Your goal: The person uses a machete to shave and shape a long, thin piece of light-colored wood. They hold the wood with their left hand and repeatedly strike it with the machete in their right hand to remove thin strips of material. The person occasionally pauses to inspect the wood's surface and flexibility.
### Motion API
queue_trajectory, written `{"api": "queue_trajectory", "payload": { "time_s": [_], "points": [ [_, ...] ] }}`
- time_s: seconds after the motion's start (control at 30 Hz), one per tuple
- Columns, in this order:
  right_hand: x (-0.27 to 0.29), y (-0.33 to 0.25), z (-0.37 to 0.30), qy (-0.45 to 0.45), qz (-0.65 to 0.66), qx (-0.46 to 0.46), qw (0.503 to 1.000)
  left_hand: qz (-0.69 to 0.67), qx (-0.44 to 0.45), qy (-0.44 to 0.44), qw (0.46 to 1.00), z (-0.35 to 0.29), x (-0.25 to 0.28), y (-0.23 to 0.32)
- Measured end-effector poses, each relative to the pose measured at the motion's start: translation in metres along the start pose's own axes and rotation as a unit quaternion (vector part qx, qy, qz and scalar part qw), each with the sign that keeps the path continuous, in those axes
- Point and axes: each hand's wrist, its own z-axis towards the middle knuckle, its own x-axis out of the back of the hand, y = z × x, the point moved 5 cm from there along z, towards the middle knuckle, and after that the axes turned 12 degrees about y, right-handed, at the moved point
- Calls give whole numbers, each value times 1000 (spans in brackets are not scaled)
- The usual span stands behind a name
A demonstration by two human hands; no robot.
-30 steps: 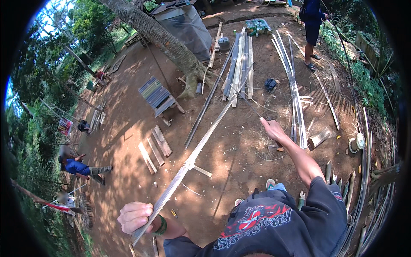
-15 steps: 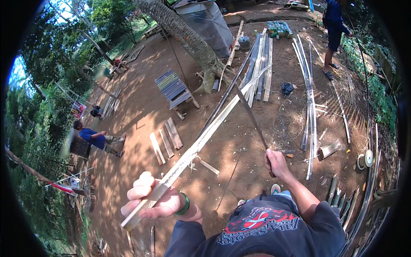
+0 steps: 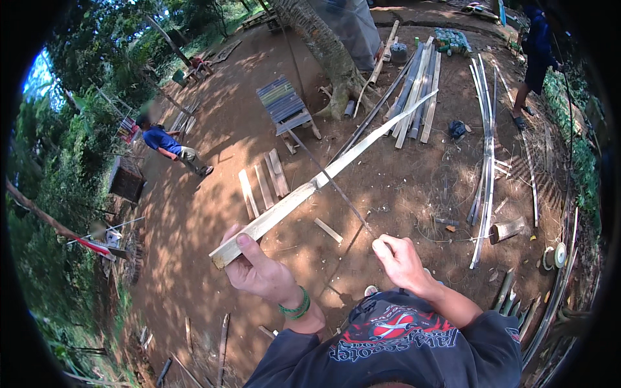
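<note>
A long pale bamboo slat (image 3: 275,216) slants up and away to the right from my left hand (image 3: 262,271). That hand grips its near end, thumb on the upper side, fingers underneath. In my right hand (image 3: 402,262), closed around the handle, is a machete (image 3: 348,202) with a long, thin dark blade. The blade crosses the slat around its middle, and its tip extends past the slat toward the upper left. Most of the machete's handle is hidden by my fingers.
Several cut slats (image 3: 248,194) lie on the dirt beyond my left hand. A slatted stool (image 3: 283,105) stands near a tree trunk (image 3: 323,55). Bamboo strips (image 3: 485,168) lie at the right. One person (image 3: 162,141) is at the left, another (image 3: 537,58) at the far right.
The machete has moved from the slat's far part to across its middle. My left thumb now presses on top of the slat. The person at the left has moved farther away.
</note>
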Motion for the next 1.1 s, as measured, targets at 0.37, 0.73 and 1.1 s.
{"api": "queue_trajectory", "payload": {
  "time_s": [0.37,0.73,1.1],
  "points": [
    [-84,-3,7,24,-135,14,990,0,29,-19,999,-2,34,-53],
    [-99,40,13,2,19,-98,995,-31,94,-57,993,-20,28,-79],
    [-8,47,9,72,83,-121,987,-374,170,-23,912,-49,-30,-75]
  ]
}}
